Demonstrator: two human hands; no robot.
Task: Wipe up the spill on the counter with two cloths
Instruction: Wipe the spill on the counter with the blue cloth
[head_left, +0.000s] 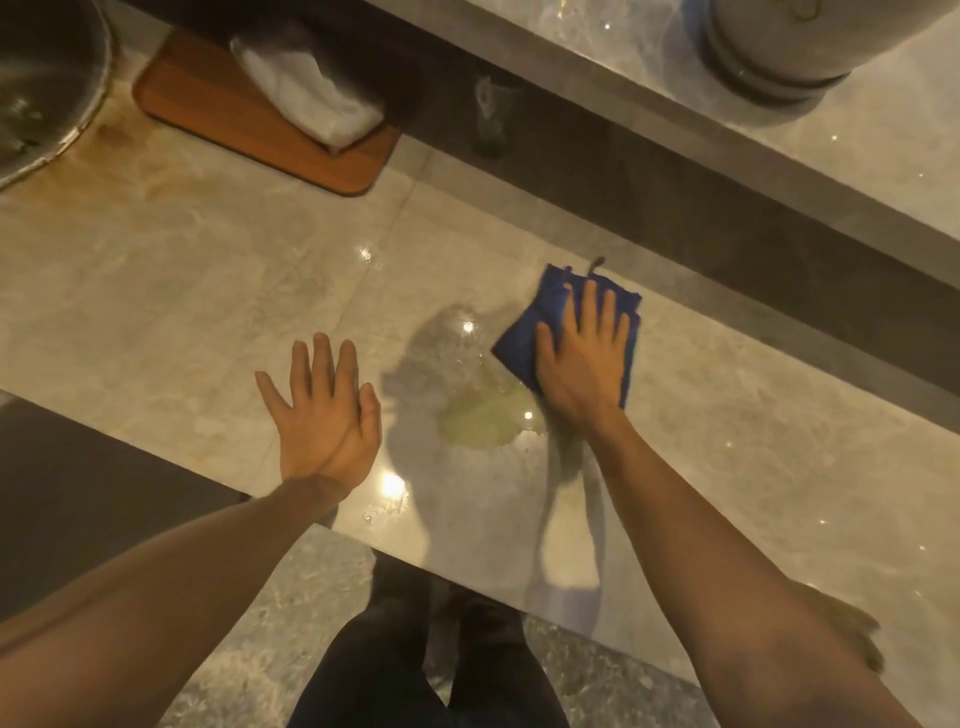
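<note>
A yellowish spill (485, 418) lies on the glossy marble counter (182, 312), with a clearer wet patch just above it. A folded blue cloth (545, 312) rests flat on the counter at the spill's upper right edge. My right hand (584, 353) presses down on the blue cloth with fingers spread. To the left of the spill, my left hand (322, 410) hovers over or rests on the bare counter, fingers apart, holding nothing. A white cloth (311, 93) lies crumpled on a wooden board at the back.
The wooden board (249, 130) sits at the back left, beside a metal sink rim (78, 119). A raised ledge (675, 171) runs along the back, with a round grey appliance base (769, 57) on it. The counter's front edge runs under my forearms, with the floor below.
</note>
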